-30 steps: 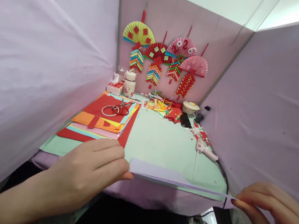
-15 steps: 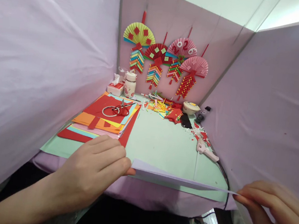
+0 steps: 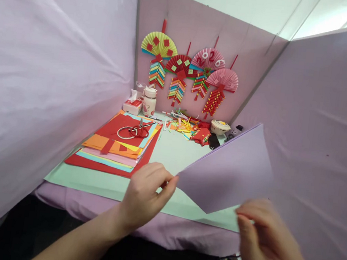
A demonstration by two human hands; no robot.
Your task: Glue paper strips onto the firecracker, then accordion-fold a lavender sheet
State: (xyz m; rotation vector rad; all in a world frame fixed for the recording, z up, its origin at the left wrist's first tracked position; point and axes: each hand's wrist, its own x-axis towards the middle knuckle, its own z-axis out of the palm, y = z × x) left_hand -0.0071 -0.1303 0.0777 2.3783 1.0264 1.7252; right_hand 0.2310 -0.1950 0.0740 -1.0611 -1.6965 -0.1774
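Note:
A light purple paper [image 3: 228, 171] stands raised and tilted over the front right of the table. Its long upper left edge shows more than one layer. My left hand [image 3: 148, 195] pinches its left corner between thumb and fingers. By the lower right edge of the paper is my right hand [image 3: 270, 245], blurred by motion, thumb and forefinger curled toward each other. Whether those fingertips touch the paper cannot be made out. The paper hides the glue gun and part of the table's right side.
Stacked coloured paper [image 3: 106, 127] lies at left, with red-handled scissors [image 3: 140, 130] on top. Behind are a tissue box [image 3: 132, 106], a white bottle [image 3: 149, 101], paper scraps [image 3: 183, 126], a lidded bowl [image 3: 220, 127] and a black phone-like object [image 3: 213, 141]. Paper fans [image 3: 182, 65] hang on the back wall.
The purple paper has swung from nearly edge-on and level to tilted up, its broad face showing. My left hand moved right, and my right hand moved left and nearer to it.

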